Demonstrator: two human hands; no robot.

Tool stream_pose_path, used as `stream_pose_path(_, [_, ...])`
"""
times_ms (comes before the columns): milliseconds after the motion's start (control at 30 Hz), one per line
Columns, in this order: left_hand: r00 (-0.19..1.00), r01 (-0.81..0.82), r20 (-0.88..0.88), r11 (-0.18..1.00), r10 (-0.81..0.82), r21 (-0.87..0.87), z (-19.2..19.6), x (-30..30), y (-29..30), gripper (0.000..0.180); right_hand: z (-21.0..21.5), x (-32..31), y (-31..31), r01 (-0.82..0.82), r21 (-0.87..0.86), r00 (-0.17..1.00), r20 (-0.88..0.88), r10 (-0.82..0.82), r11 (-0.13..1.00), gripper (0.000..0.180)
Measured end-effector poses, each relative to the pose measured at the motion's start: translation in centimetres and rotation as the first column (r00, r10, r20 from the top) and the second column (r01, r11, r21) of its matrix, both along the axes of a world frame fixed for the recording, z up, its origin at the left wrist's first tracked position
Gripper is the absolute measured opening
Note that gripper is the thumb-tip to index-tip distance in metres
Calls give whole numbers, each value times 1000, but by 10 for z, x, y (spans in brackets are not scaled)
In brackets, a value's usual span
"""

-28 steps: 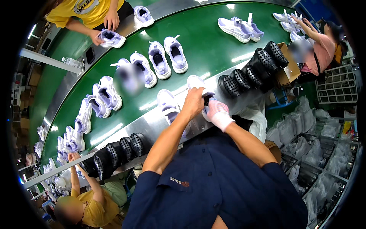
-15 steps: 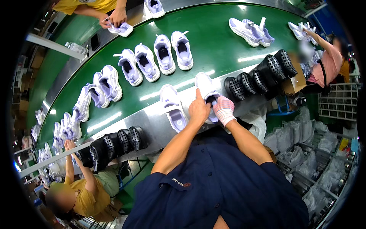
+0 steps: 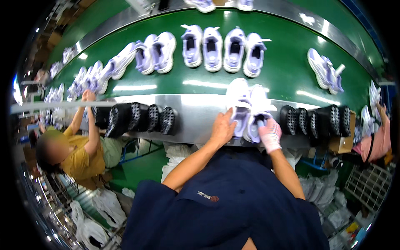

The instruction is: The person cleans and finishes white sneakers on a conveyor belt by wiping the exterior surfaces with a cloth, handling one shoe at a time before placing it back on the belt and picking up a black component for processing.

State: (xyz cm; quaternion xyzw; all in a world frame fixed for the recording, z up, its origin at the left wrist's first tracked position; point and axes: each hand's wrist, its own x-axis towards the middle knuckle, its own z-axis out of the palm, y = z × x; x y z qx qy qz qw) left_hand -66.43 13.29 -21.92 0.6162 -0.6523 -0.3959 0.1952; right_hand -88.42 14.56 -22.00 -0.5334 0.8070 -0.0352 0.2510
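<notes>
Place: at the near steel edge (image 3: 196,118) of a green conveyor belt (image 3: 287,71), we look down over a dark blue work shirt at two hands on a pair of sneakers.
Left hand: our bare left hand (image 3: 222,130) lies flat against the heel of the left sneaker (image 3: 238,106), fingers spread and pressed to it, not wrapped around it.
Right hand: our right hand (image 3: 270,134), in a pale pink glove, is closed on the heel end of the right sneaker (image 3: 257,112); we cannot tell whether its fingers reach inside the collar.
Where the pair lies: the two white-and-lavender shoes sit touching side by side, heels on the steel edge toward us, toes out on the green belt.
Key relation: each shoe's long axis runs straight away from us, so the heels are the near ends and each hand sits at the heel of its own shoe; neither hand is clearly nearer, and the toes lie beyond the grip.
On the belt: four more sneakers (image 3: 223,50) stand in a row farther out, toes away, with other pairs trailing off to the left and one pair (image 3: 326,71) lying askew at right.
On the steel edge: black shoe soles (image 3: 139,118) stand on edge to the left of the hands, and more of them (image 3: 316,121) to the right.
Nearby: a co-worker in a yellow shirt (image 3: 81,160) reaches up to the belt at far left.
</notes>
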Motion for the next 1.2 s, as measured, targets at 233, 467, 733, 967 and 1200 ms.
stream_pose_path(233, [878,-257,222,810,423,-528,70,142,29,14,72,-5,30,-69,-35,979,191,74,997,30])
stream_pose_path(467, [449,-267,553,695,702,-667,73,292,47,43,69,61,24,-305,-88,867,386,315,948,24])
stream_pose_path(733, [728,-119,421,704,542,-700,134,234,44,41,102,89,13,-133,-126,841,511,180,983,41])
stream_pose_path(967, [971,239,114,807,-212,-540,114,86,35,49,107,116,17,148,454,-263,875,-407,879,27])
stream_pose_path(1200, [585,174,-765,880,269,442,71,27,-16,40,92,76,47,-46,488,-143,860,-489,872,36])
